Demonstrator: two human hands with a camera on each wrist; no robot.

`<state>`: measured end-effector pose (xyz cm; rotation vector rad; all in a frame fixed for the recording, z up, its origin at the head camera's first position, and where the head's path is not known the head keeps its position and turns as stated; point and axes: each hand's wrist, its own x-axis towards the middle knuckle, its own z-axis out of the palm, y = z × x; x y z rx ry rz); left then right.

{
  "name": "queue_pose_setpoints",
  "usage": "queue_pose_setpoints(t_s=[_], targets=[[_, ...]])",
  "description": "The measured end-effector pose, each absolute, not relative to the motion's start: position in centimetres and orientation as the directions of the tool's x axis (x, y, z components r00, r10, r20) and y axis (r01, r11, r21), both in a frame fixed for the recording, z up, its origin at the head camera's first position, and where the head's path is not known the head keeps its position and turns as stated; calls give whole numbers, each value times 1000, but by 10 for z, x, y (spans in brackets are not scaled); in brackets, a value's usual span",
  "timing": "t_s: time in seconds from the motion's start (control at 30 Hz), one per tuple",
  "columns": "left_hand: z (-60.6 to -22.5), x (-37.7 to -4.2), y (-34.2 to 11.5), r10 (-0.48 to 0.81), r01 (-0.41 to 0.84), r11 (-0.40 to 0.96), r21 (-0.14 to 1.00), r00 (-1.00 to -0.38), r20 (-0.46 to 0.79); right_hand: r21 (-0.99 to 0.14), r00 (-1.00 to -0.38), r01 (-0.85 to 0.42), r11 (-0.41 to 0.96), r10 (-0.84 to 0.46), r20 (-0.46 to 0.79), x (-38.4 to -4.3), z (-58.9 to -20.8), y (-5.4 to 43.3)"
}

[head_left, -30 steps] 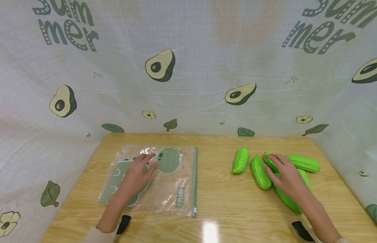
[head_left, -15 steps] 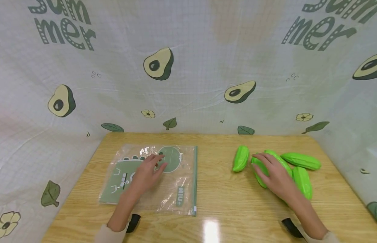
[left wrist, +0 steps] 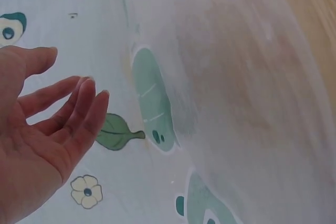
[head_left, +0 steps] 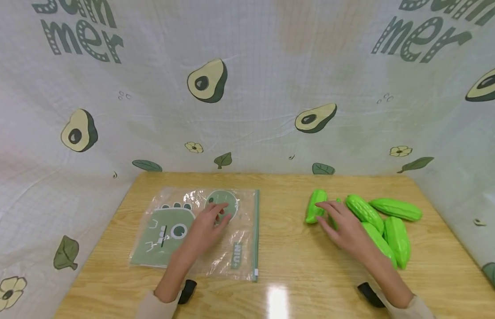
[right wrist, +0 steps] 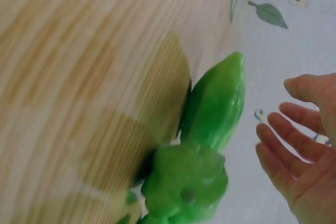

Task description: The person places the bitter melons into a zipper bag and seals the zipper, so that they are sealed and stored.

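A clear zip bag (head_left: 246,221) with a green monster print and a green zip edge lies flat at the left of the wooden table. Over its middle my left hand (head_left: 203,232) hovers, fingers loosely bent and holding nothing. To the right lie several glossy, ridged green vegetables that look like bitter gourds. My right hand (head_left: 344,230) hangs over the left ones, covering part of one gourd; its fingertips overlap the leftmost gourd (head_left: 317,200). In the right wrist view that hand's fingers are relaxed and apart from the gourds (right wrist: 215,103), with nothing in them.
Other gourds lie in a loose group to the right: one bumpy gourd (head_left: 364,213), one at the back (head_left: 396,209) and one in front (head_left: 398,241). A printed cloth (head_left: 263,110) hangs behind and beside the table (head_left: 287,257). Black straps circle both wrists.
Both hands have moved inward: the left drifts right across the bag, the right slides left from the gourd group toward the leftmost gourd. The gourds and the bag stay put.
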<state>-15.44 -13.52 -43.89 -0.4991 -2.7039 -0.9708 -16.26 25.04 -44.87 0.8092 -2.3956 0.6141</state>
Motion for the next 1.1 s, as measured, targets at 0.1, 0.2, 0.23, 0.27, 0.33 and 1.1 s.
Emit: queue_pose_setpoints(t_s=[0.1,0.2,0.23,0.27,0.33,1.1], targets=[[-439,-154,-130,240,378,712,591,-923,301,-242,-670,-668,704,-426,608,-164,-450,245],[-439,-155,-125,243,371,703,607,-927,286,-244,-666,-680,691,-444,599,-165,-451,239],[-440,-155,-123,245,371,700,611,-928,283,-247,-668,-682,689,-448,594,-165,-452,238],[-440,-155,-121,247,373,699,610,-926,284,-247,-669,-682,688,-452,590,-165,-452,236],[-440,-155,-118,249,374,695,614,-926,283,-250,-671,-685,684,-458,583,-165,-453,232],[-456,-144,-81,258,259,689,677,-960,105,-261,-676,-713,651,-539,503,-165,-461,194]])
